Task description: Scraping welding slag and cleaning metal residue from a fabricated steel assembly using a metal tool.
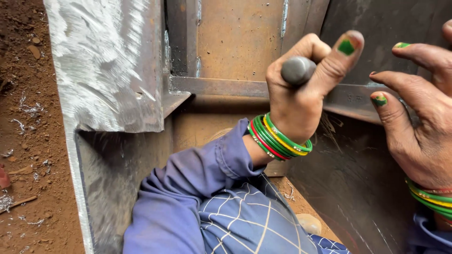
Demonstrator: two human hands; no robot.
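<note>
Steel plates of a welded frame fill the view, the left one already ground bright and scored, the far rusty panels and the dark right plate not yet cleaned. Left hand closes in a fist around a grey metal rod, its end sticking up near the cross rail. Right hand rests spread and empty on the right plate. Metal shavings litter the red soil.
</note>
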